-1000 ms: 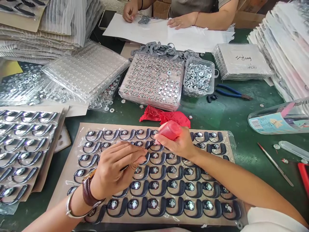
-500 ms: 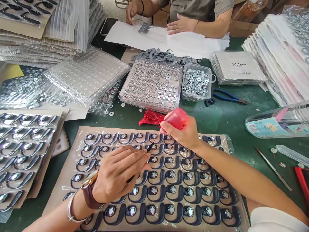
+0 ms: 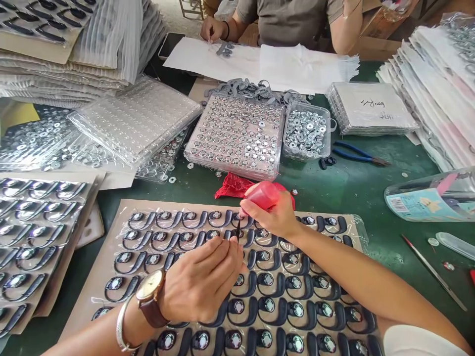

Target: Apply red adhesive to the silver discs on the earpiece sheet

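My left hand [image 3: 204,277], with a watch on its wrist, is closed on black tweezers [image 3: 238,230] whose dark tip points away from me. Most of their length is hidden by the fingers. My right hand [image 3: 284,215] grips a red translucent squeeze bottle [image 3: 264,194], tilted with its lower end toward the sheet. Both the bottle's end and the tweezers' tip are close to the top rows of a brown card sheet [image 3: 100,262]. Under clear film, the sheet carries rows of black curved parts [image 3: 276,316] with shiny round faceted pieces.
Behind my hands lie a red cloth [image 3: 232,185], a tray of round metal pieces [image 3: 233,133], a box of washers [image 3: 308,131] and blue pliers [image 3: 358,153]. Metal tweezers [image 3: 434,272] and a plastic jar [image 3: 426,198] are at right. Another person's hand [image 3: 213,29] works opposite.
My left hand has moved right and forward, and the tweezers' tip now points more upright. My right hand with the bottle has shifted slightly left. Opposite, one of the person's hands has lifted off the paper.
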The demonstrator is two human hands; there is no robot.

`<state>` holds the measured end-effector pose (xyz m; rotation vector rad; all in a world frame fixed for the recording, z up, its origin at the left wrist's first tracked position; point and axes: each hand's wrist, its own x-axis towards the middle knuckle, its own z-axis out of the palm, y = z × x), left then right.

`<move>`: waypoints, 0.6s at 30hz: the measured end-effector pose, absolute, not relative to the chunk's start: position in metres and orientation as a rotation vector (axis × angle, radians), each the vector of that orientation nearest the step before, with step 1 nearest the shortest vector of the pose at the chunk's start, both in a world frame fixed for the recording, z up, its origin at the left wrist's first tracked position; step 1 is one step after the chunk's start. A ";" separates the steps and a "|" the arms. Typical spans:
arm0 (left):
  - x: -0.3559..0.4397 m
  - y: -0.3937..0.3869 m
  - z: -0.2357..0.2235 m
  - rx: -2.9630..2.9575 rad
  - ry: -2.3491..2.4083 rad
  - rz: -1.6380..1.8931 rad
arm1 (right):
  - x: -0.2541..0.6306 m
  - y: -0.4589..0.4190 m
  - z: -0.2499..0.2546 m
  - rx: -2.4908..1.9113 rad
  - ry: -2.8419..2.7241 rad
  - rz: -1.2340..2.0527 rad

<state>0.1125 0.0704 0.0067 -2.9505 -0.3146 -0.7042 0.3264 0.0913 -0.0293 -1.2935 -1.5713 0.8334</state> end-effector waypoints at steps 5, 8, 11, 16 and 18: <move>0.114 0.069 0.006 -2.924 -0.296 -0.691 | 0.325 0.093 -0.025 -1.361 -1.552 0.788; 0.114 0.069 0.006 -2.928 -0.296 -0.696 | 0.325 0.093 -0.024 -1.350 -1.529 0.801; 0.113 0.069 0.006 -2.943 -0.307 -0.693 | 0.325 0.093 -0.025 -1.339 -1.503 0.812; 0.113 0.069 0.007 -2.958 -0.353 -0.697 | 0.326 0.093 -0.025 -1.359 -1.414 0.852; 0.112 0.068 0.006 -2.963 -0.361 -0.694 | 0.326 0.094 -0.024 -1.377 -1.404 0.859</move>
